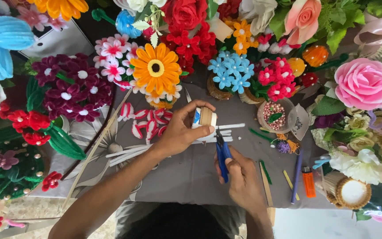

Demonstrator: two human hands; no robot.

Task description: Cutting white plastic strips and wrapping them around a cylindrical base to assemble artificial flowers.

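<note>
My left hand (180,130) grips a small round white-and-tan tub (204,118), held just above the grey table cover (191,177). My right hand (242,181) holds blue-handled pliers (222,152) with the tip pointing up toward the tub, close to it. Under both hands lie several white fuzzy craft stems (129,152). Red-and-white striped petal pieces (147,121) lie left of the tub.
Handmade flowers ring the table: an orange daisy (155,68), blue blossoms (231,71), a pink rose (363,84), purple blooms (71,88). A bowl of beads (274,114), an orange lighter (308,182), a purple stick (297,175) and a wooden stick (266,183) lie at right.
</note>
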